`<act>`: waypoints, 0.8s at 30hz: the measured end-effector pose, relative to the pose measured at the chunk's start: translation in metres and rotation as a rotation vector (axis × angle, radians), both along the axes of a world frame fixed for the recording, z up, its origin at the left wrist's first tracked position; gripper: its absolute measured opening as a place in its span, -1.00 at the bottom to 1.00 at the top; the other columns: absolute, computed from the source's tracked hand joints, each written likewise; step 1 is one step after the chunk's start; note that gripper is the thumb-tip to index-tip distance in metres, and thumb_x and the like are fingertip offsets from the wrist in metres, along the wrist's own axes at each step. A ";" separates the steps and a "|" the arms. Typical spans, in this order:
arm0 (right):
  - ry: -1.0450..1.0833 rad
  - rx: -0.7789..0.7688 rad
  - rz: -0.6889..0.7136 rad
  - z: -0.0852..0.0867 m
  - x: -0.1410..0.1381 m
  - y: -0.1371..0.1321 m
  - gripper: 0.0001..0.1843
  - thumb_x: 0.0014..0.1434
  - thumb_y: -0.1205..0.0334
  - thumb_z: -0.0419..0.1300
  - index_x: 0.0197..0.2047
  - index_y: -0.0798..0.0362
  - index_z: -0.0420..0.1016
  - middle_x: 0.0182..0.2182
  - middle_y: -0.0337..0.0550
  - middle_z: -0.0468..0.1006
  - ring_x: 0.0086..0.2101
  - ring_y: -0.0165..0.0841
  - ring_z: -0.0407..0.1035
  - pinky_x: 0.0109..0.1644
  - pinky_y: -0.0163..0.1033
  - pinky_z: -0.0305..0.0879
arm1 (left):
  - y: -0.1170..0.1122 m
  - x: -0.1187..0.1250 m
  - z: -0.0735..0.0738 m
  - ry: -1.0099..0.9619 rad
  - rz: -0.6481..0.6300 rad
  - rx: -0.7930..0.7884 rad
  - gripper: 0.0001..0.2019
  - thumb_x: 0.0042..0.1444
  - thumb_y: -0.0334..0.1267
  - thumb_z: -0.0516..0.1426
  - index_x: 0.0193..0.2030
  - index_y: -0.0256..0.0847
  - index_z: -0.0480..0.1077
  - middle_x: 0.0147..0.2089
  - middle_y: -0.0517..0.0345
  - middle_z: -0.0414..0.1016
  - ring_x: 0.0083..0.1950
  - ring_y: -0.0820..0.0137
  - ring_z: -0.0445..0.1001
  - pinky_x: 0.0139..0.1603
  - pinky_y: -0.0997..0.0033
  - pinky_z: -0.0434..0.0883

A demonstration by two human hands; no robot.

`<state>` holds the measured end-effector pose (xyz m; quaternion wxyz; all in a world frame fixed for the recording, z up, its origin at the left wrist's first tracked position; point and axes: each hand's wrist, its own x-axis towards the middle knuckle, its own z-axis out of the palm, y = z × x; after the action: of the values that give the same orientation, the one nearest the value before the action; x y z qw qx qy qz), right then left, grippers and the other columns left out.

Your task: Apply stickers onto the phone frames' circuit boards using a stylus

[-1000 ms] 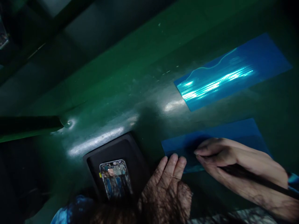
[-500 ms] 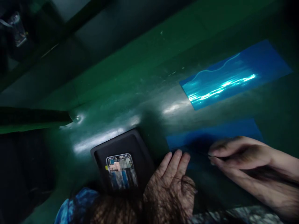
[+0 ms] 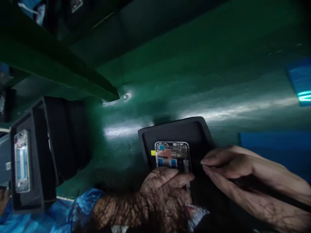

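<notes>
An opened phone (image 3: 172, 152), its circuit board and copper-coloured patch exposed, lies in a black tray (image 3: 194, 132) in front of me. A yellow tab (image 3: 153, 153) sticks out from its left edge. My left hand (image 3: 165, 187) is bent over the phone's lower part, fingers together and reaching across it; its grip underneath is hidden. To the right, over the tray's right side, my right hand (image 3: 233, 165) is closed in a pinch between thumb and forefinger. Whatever sits in that pinch is too small and dark to make out.
Stacked black trays (image 3: 39, 155) stand at left, with another opened phone (image 3: 22, 161) in one. A green beam (image 3: 80, 77) slants in from the upper left. Blue sheets (image 3: 274, 142) lie on the green tabletop (image 3: 155, 81) at right. A blue sleeve (image 3: 85, 204) shows below.
The view has swung left, bringing the stacked trays into sight. My left hand has gone from lying open beside the tray to over the phone. My right hand, still pinched, has come to the tray.
</notes>
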<state>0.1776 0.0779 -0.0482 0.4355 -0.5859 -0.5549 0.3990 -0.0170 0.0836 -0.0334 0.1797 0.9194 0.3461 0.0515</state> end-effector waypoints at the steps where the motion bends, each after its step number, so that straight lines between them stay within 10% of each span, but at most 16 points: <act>1: -0.021 0.006 0.021 -0.002 0.000 0.001 -0.73 0.23 0.27 0.29 -0.45 -0.15 0.34 -0.41 -0.31 0.61 -0.38 -0.46 0.58 -0.30 -0.48 0.45 | 0.000 -0.002 -0.002 -0.001 0.010 -0.013 -0.79 -0.04 0.02 0.10 -0.25 0.10 0.36 0.03 0.50 0.42 -0.08 0.47 0.46 -0.09 0.52 0.44; 13: -0.120 0.032 0.402 -0.019 0.037 0.009 -0.83 0.39 0.14 0.19 -0.28 -0.21 0.53 -0.34 -0.18 0.72 -0.31 -0.30 0.70 -0.19 -0.41 0.59 | -0.010 -0.002 -0.017 -0.033 0.140 0.066 -0.67 0.24 -0.08 -0.22 -0.28 0.11 0.35 0.05 0.57 0.38 -0.01 0.58 0.43 -0.04 0.56 0.41; 20: -0.093 -0.091 -0.085 -0.011 -0.004 -0.009 -0.63 0.37 -0.06 0.21 -0.47 -0.19 0.40 -0.42 -0.34 0.60 -0.33 -0.45 0.57 -0.15 -0.50 0.44 | -0.010 0.000 -0.016 -0.008 0.180 0.069 -0.58 0.27 -0.11 -0.28 -0.34 0.08 0.36 0.03 0.61 0.39 -0.01 0.64 0.44 -0.03 0.59 0.40; 24: -0.076 -0.080 -0.013 -0.010 0.001 -0.008 -0.60 0.40 -0.13 0.14 -0.45 -0.20 0.45 -0.42 -0.28 0.62 -0.36 -0.37 0.59 -0.21 -0.43 0.48 | -0.008 0.000 -0.019 -0.041 0.133 0.085 -0.67 0.21 -0.08 -0.20 -0.31 0.07 0.36 0.06 0.54 0.37 -0.02 0.61 0.44 -0.03 0.60 0.41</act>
<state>0.1790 0.0698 -0.0582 0.3930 -0.6212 -0.5508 0.3953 -0.0174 0.0757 -0.0526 0.1436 0.9000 0.4000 0.0969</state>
